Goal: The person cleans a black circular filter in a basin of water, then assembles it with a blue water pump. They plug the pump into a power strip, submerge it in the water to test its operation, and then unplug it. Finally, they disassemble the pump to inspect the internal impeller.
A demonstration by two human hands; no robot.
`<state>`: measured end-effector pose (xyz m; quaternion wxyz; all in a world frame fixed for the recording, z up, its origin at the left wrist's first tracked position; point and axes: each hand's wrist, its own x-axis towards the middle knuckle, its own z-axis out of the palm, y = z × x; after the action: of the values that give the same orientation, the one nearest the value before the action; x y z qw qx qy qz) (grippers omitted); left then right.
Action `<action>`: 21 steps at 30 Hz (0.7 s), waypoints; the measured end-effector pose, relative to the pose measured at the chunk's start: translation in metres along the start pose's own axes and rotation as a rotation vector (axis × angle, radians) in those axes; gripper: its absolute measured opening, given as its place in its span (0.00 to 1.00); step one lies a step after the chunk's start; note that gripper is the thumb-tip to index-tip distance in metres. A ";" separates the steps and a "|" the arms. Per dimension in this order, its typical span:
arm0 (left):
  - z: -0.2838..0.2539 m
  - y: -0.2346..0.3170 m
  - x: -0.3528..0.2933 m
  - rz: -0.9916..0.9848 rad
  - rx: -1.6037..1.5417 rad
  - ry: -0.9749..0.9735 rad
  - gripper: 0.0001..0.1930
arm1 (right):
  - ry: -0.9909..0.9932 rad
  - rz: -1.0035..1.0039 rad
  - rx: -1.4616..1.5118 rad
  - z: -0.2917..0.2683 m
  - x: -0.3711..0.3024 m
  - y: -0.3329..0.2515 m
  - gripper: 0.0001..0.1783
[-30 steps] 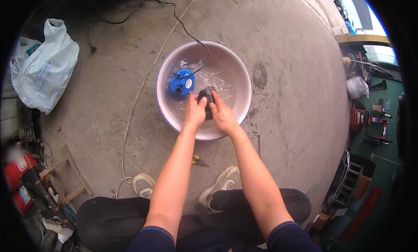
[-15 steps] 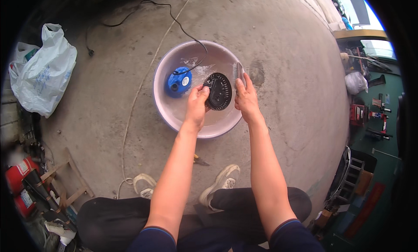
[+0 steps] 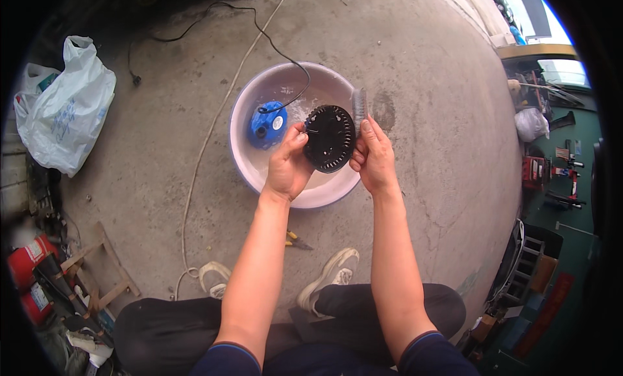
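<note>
Fingers pinched firmly on the near left edge, the left hand (image 3: 290,165) has a round black slotted cover (image 3: 329,139) up over the basin, its broad face to the camera and a ring of narrow slots running close to the rim. Across from it, the right hand (image 3: 375,158) is closed around a grey-bristled brush (image 3: 359,104), standing nearly upright just beside the cover's right edge; whether bristles and cover touch, I cannot tell.

Below both, the pale pinkish basin (image 3: 311,199) sits on the concrete floor (image 3: 448,155) with water glinting inside. Over on its left side, a blue pump (image 3: 267,126) rests tilted, dark outlet and white label showing, and a black power cord (image 3: 279,46) loops out over the far rim.

Between the basin and the feet, yellow-handled pliers (image 3: 297,239) lie on the floor, partly behind the left forearm. Pale sneakers (image 3: 331,278) are planted on either side of them. Left of the basin, a light-coloured cord (image 3: 206,142) stretches up the floor, and well beyond it stands a bulging white plastic bag (image 3: 71,110), a black plug (image 3: 136,81) lying nearby. Far right, assorted tools are spread across a green surface (image 3: 551,233).
</note>
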<state>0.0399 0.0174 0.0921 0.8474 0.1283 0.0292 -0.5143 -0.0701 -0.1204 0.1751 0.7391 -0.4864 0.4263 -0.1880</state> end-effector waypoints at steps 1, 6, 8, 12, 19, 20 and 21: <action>0.000 0.001 0.000 -0.015 -0.020 -0.012 0.25 | -0.018 -0.002 -0.005 0.000 0.000 -0.001 0.21; 0.010 0.005 -0.004 -0.067 -0.129 -0.059 0.26 | -0.044 -0.028 -0.059 0.005 -0.004 -0.005 0.19; 0.011 0.007 -0.005 -0.084 -0.182 -0.067 0.27 | -0.049 -0.031 -0.084 0.011 -0.006 -0.008 0.21; 0.009 0.006 -0.003 -0.096 -0.232 -0.084 0.32 | -0.055 -0.047 -0.138 0.015 -0.009 -0.011 0.29; 0.015 0.008 -0.005 -0.057 -0.223 -0.069 0.36 | -0.094 -0.057 -0.282 0.005 -0.008 -0.007 0.40; 0.015 0.007 -0.004 -0.064 -0.218 -0.066 0.36 | -0.100 -0.079 -0.336 0.002 -0.007 -0.006 0.41; 0.013 0.006 -0.004 -0.069 -0.212 -0.064 0.37 | -0.107 -0.101 -0.390 0.000 -0.004 -0.006 0.41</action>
<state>0.0421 0.0199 0.1063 0.8384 0.0204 0.0610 -0.5412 -0.0721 -0.1200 0.1820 0.6422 -0.6504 0.3899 -0.1123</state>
